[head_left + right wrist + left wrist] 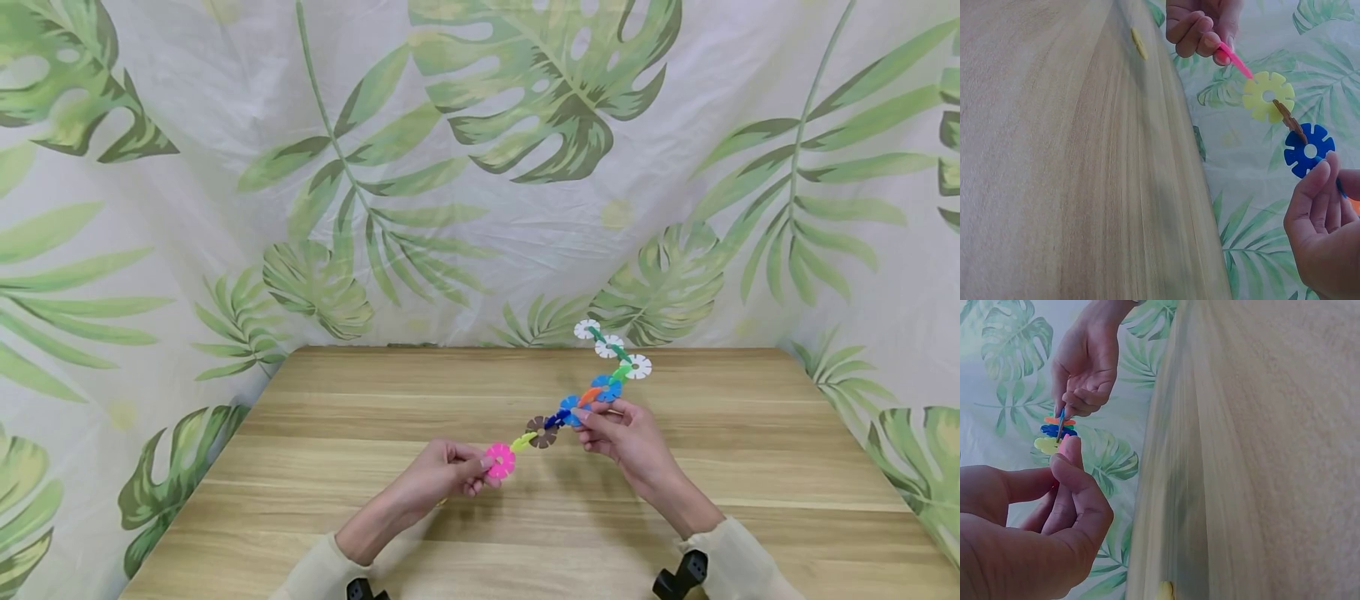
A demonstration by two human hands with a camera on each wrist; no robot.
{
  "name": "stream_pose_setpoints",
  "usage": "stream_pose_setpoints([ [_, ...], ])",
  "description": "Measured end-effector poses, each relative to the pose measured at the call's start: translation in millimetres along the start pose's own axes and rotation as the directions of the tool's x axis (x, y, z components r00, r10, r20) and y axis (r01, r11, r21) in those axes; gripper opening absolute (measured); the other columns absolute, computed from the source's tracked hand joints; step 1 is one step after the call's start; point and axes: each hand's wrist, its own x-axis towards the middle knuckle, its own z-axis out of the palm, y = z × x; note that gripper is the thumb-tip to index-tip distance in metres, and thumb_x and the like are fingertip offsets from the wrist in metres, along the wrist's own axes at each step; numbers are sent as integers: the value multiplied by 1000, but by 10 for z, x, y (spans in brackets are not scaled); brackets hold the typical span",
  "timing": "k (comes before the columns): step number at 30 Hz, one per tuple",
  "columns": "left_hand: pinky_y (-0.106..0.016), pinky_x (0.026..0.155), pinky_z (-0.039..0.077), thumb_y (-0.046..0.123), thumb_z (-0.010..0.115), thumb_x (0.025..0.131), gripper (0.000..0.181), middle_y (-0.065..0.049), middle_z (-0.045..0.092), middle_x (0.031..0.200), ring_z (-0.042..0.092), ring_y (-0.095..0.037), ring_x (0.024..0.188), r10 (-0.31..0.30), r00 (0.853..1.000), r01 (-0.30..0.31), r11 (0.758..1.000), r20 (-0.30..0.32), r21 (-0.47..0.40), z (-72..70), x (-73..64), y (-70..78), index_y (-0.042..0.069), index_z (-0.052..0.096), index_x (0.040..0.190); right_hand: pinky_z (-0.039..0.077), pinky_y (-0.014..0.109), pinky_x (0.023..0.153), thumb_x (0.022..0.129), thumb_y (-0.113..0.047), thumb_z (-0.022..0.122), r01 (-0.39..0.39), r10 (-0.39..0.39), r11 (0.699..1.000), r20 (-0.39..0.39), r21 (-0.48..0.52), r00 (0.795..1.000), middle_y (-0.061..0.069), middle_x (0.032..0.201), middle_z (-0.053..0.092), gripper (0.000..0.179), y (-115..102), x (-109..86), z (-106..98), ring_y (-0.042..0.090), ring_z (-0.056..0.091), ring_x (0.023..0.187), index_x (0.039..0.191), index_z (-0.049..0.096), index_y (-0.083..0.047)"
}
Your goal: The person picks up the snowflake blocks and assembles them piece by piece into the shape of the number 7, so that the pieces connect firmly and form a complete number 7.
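Note:
A chain of interlocked plastic snowflake discs is held up over the table between both hands. My left hand (448,475) pinches the pink disc (501,461) at its near end. From there run a yellow disc (1269,97), a brown disc (542,432) and a dark blue disc (1297,164). Thumb and fingers of my right hand (626,433) pinch a lighter blue disc (572,410) about midway. Beyond it, orange, blue, green and white discs (609,347) stretch up to the far right, their end unsupported.
The wooden table (337,400) lies beneath both hands. A loose yellow piece (1139,44) is on it, mostly hidden by the left hand in the head view. A leaf-patterned cloth (525,233) hangs behind the table's far edge.

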Motion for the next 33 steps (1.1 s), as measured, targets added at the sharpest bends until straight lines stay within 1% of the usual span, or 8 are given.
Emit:
stream_pose_setpoints([
  [6,-18,71,58,11,63,104,26,-5,81,92,69,-7,78,-8,1000,9,999,14,-51,-1,8,-26,-10,72,116,63,27,76,103,-11,67,-1,1,1000,-4,7,1000,2,90,77,13,15,4,0,12,71,79,107,59,-3],
  [10,-21,78,64,8,63,103,30,-14,81,99,77,-12,84,-30,999,32,991,19,-127,-3,13,-41,-13,68,124,63,26,75,103,-10,67,-3,3,1000,-4,15,1000,-1,87,76,11,26,13,-3,12,71,79,106,59,-4],
  [13,-25,82,65,4,62,103,32,-19,81,103,80,-16,87,-44,999,43,980,2,-193,-1,18,-49,-14,64,129,63,27,76,103,-10,68,-4,4,1000,-5,15,1000,-1,87,76,12,30,11,-6,13,71,79,108,60,-3],
  [16,-25,84,65,3,63,102,35,-18,81,104,81,-17,87,-51,999,45,969,-18,-243,4,30,-53,-14,62,132,64,29,78,102,-11,68,-5,5,1000,-7,9,1000,1,90,77,15,34,4,-8,13,71,80,110,61,-1],
  [21,-26,86,65,3,64,102,33,-17,81,103,81,-17,87,-36,999,29,969,-23,-246,29,53,-57,-14,64,130,64,29,78,102,-11,68,-9,9,1000,-5,1,1000,5,93,77,15,42,0,-9,14,72,81,109,60,-1],
  [24,-29,88,65,2,63,102,32,-17,80,104,81,-19,90,-21,999,14,970,-25,-242,54,68,-54,-15,65,128,64,29,77,102,-10,68,-2,2,1000,-19,6,1000,4,90,75,12,52,12,-2,14,71,80,106,60,-2],
  [29,-29,92,64,0,59,103,31,-19,78,107,80,-21,95,-3,997,-14,973,-73,-232,78,82,-46,-18,63,128,64,30,75,100,-7,70,16,-15,1000,-45,14,999,4,85,75,10,88,43,23,14,69,75,98,61,-3],
  [33,-27,90,64,-1,59,102,31,-18,78,105,80,-19,91,-8,994,-17,974,-108,-224,87,87,-39,-18,63,127,64,28,72,100,-6,69,20,-19,1000,-52,15,998,4,83,75,9,117,57,37,13,68,71,95,62,-3],
])
